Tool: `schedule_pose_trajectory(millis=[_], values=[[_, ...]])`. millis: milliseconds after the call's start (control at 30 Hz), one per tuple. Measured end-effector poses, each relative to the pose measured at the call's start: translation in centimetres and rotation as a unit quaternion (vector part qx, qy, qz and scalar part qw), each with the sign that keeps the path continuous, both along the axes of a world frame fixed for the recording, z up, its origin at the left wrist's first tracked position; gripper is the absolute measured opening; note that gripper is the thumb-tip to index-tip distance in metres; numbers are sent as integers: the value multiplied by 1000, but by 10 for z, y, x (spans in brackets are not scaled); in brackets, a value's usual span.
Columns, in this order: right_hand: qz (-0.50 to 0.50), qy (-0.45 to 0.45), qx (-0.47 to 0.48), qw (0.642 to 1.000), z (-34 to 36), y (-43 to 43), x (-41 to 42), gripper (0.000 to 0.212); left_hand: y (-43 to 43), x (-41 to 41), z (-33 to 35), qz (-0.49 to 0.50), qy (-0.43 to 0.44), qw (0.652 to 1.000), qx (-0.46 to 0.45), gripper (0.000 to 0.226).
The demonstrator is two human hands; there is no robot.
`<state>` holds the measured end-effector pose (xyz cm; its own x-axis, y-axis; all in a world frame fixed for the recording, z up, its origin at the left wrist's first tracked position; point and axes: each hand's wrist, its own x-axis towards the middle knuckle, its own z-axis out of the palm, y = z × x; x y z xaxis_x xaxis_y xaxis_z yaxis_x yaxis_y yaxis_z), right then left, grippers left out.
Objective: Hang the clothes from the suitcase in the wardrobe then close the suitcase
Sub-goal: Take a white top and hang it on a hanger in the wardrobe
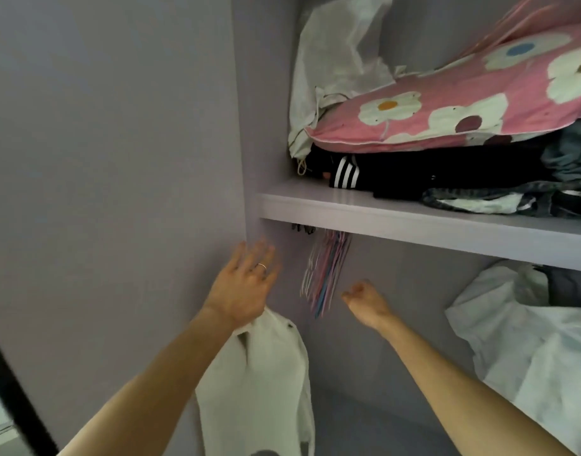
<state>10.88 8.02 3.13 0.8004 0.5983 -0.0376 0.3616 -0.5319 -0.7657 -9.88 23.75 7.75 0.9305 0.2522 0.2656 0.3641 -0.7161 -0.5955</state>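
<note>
I am looking into the wardrobe. My left hand (243, 284) reaches toward its left inner wall with the fingers spread and a ring on one finger. A white garment (256, 373) hangs straight down from under the heel of this hand; the thumb is hidden, seemingly pinning the cloth. My right hand (364, 301) has its fingers curled in with nothing visible in them, just right of a bunch of thin pink, blue and white hangers (325, 274). The hangers dangle, blurred, from under the shelf (414, 222). The suitcase is out of view.
On the shelf lie a pink flowered quilt (463, 103), black clothes with white stripes (345, 174) and a white bag (331, 60). A crumpled white cover (529, 350) fills the lower right. A dark door edge (12, 383) runs along the bottom left.
</note>
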Motion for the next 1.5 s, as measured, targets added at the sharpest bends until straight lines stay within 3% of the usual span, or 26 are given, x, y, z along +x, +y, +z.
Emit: schedule_pose_trajectory(millis=[167, 233, 333, 433, 500, 567, 667, 733, 833, 933, 1000, 1100, 1167, 1233, 1300, 1400, 1500], values=[[-16, 7, 3, 1000, -45, 51, 34, 57, 47, 6, -31, 79, -20, 994, 79, 83], [-27, 12, 13, 999, -65, 68, 46, 59, 57, 4, -46, 99, -13, 989, 111, 78], [-34, -20, 4, 999, -88, 86, 60, 46, 57, 7, -68, 104, -33, 984, 139, 62], [-49, -55, 22, 997, -94, 92, 69, 27, 57, 9, -77, 111, -26, 984, 138, 62], [-66, -70, 39, 995, -101, 97, 72, 26, 64, 8, -84, 95, -43, 984, 147, 69], [-102, -68, 77, 989, -96, 98, 71, 36, 64, 6, -84, 37, -87, 989, 118, 75], [-156, -105, 110, 976, -77, 92, 70, 44, 67, 2, -90, -62, -148, 982, 103, 40], [-168, -108, 126, 972, -61, 85, 72, 47, 68, -2, -87, -87, -159, 980, 84, 28], [-173, -98, 132, 971, -37, 64, 72, 37, 63, -7, -83, -91, -156, 983, 28, 29], [-177, -74, 117, 974, -18, 32, 67, 35, 44, -2, -67, -37, -205, 967, -148, 32], [-174, -57, 117, 976, -11, 6, 59, 34, 25, 2, -61, 10, -275, 902, -333, 27], [-170, -43, 113, 978, -7, -31, 41, 28, -3, 2, -56, 24, -382, 757, -529, 33], [-177, -19, 113, 977, -11, -57, 19, 30, -23, -2, -55, 17, -403, 647, -647, 37], [-188, 16, 123, 974, -19, -84, -8, 34, -42, -6, -53, 31, -380, 559, -737, 39], [-207, 69, 141, 966, -30, -112, -36, 36, -66, -13, -54, 49, -340, 503, -793, 35], [-221, 154, 192, 944, -42, -153, -73, 36, -101, -20, -67, 59, -292, 456, -839, 26], [-197, 227, 248, 921, -45, -191, -111, 38, -132, -26, -85, 84, -228, 404, -882, 32]])
